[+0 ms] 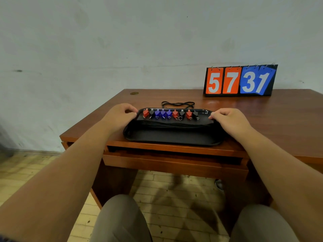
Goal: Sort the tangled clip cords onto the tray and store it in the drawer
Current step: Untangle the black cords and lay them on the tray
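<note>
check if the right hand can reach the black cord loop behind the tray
Probably yes. The cord loop lies uncovered on the desk just past the tray; the right hand, gripping the tray end, would have to let go first.

A reddish-brown wooden desk point(262, 117) stands in front of me, its top glossy. At my one o'clock, at the desk's far edge by the wall, sits a black flip scoreboard point(239, 81) with metal rings on top. It shows two orange cards reading 5 point(214, 81) and 7 point(230, 81), then two blue cards reading 3 point(249, 81) and 1 point(263, 82), the last one tilted. At my eleven o'clock a small brass-coloured disc point(134, 93) is set in the desktop near its far corner. A pale, stained wall point(139, 41) fills twelve o'clock, with a dark smudge point(18, 70) at ten. Yellowish tiled floor point(35, 172) lies from six to eight o'clock.
</note>
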Tool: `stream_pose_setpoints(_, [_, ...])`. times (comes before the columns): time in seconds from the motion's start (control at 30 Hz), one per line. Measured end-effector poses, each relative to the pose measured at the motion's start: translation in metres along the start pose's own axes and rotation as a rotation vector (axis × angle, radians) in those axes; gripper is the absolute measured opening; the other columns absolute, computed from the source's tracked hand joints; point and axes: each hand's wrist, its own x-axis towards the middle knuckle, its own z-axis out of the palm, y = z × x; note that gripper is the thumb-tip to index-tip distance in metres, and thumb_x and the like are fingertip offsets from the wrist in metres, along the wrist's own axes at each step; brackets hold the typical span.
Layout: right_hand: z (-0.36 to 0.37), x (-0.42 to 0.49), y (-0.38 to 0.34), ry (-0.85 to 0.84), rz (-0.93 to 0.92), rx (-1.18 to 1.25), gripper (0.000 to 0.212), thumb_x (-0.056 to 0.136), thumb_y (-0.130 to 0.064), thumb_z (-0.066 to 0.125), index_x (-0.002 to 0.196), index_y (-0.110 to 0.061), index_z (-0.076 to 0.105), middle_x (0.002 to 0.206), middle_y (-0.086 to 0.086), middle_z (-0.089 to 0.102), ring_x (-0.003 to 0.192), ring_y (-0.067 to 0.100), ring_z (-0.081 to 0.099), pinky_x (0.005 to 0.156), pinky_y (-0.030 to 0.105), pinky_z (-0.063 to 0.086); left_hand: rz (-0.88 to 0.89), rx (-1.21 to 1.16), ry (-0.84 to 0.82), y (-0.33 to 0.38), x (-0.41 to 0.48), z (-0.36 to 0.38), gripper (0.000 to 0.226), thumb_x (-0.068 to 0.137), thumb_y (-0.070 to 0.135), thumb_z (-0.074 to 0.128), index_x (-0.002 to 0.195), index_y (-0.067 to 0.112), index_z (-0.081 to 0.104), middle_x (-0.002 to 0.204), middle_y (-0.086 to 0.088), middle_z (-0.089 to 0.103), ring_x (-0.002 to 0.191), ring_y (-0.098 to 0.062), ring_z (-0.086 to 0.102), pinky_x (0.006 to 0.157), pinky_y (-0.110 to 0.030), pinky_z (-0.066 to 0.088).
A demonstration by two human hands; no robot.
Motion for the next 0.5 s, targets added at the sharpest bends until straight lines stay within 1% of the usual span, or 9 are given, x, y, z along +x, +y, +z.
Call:
stream_pose_setpoints(0.07, [-0.003, 0.006, -0.003, -0.027, 0.000, -0.028, 0.019, 0.106, -0.036, 0.064, 0.109, -0.030, 0.081, 0.110, -0.011, 0.074, 0.108, 0.010, 0.064, 0.092, 0.033, 0.046, 0.022, 0.023, -0.007, 0.014, 0.006, 0.002, 0.017, 0.104, 0.027, 0.062, 0.115, 0.035, 0.073, 0.124, 0.011, 0.069, 0.115, -0.010, 0.063, 0.101, -0.035, 0.051])
stream_pose_setpoints(0.17, [-0.009, 0.017, -0.009, -0.057, 0.004, -0.082, 0.018, 0.106, -0.034, 0.063, 0.118, -0.030, 0.076, 0.112, -0.009, 0.072, 0.108, 0.012, 0.064, 0.099, 0.037, 0.050, 0.074, 0.037, -0.017, 0.036, 0.014, 0.010, 0.019, 0.105, 0.024, 0.061, 0.117, 0.033, 0.073, 0.121, 0.012, 0.067, 0.112, -0.008, 0.062, 0.099, -0.032, 0.049])
stream_pose_setpoints(0.23, [-0.013, 0.025, -0.011, -0.072, 0.006, -0.103, 0.017, 0.106, -0.033, 0.063, 0.117, -0.031, 0.076, 0.113, -0.009, 0.072, 0.107, 0.012, 0.065, 0.102, 0.041, 0.054, 0.112, 0.036, -0.027, 0.048, 0.021, 0.015, 0.023, 0.105, 0.022, 0.060, 0.122, 0.031, 0.072, 0.124, 0.013, 0.066, 0.112, -0.007, 0.062, 0.095, -0.027, 0.046])
stream_pose_setpoints(0.3, [-0.016, 0.033, -0.012, -0.087, 0.001, -0.134, 0.016, 0.106, -0.033, 0.063, 0.114, -0.030, 0.076, 0.110, -0.009, 0.072, 0.102, 0.012, 0.067, 0.097, 0.038, 0.056, 0.133, 0.020, -0.040, 0.058, 0.030, 0.020, 0.023, 0.106, 0.024, 0.060, 0.125, 0.032, 0.070, 0.126, 0.013, 0.066, 0.108, -0.009, 0.067, 0.082, -0.021, 0.048])
stream_pose_setpoints(0.37, [-0.019, 0.039, -0.013, -0.100, 0.002, -0.154, 0.015, 0.106, -0.032, 0.063, 0.112, -0.030, 0.077, 0.105, -0.010, 0.072, 0.101, 0.009, 0.066, 0.091, 0.034, 0.052, 0.147, 0.022, -0.057, 0.068, 0.039, 0.025, 0.022, 0.107, 0.028, 0.060, 0.127, 0.033, 0.069, 0.124, 0.013, 0.067, 0.107, -0.013, 0.069, 0.072, -0.017, 0.047])
stream_pose_setpoints(0.43, [-0.020, 0.045, -0.011, -0.102, 0.007, -0.147, 0.015, 0.107, -0.031, 0.063, 0.109, -0.029, 0.077, 0.103, -0.012, 0.072, 0.100, 0.006, 0.064, 0.094, 0.034, 0.049, 0.172, 0.028, -0.076, 0.079, 0.048, 0.031, 0.023, 0.107, 0.028, 0.060, 0.128, 0.030, 0.070, 0.123, 0.012, 0.068, 0.110, -0.017, 0.070, 0.073, -0.016, 0.046])
stream_pose_setpoints(0.5, [-0.019, 0.054, -0.009, -0.103, 0.016, -0.135, 0.016, 0.107, -0.030, 0.062, 0.108, -0.028, 0.078, 0.104, -0.011, 0.072, 0.099, 0.006, 0.063, 0.097, 0.035, 0.050, 0.197, 0.039, -0.105, 0.089, 0.058, 0.037, 0.021, 0.108, 0.027, 0.059, 0.125, 0.030, 0.072, 0.122, 0.012, 0.069, 0.110, -0.017, 0.069, 0.074, -0.015, 0.045])
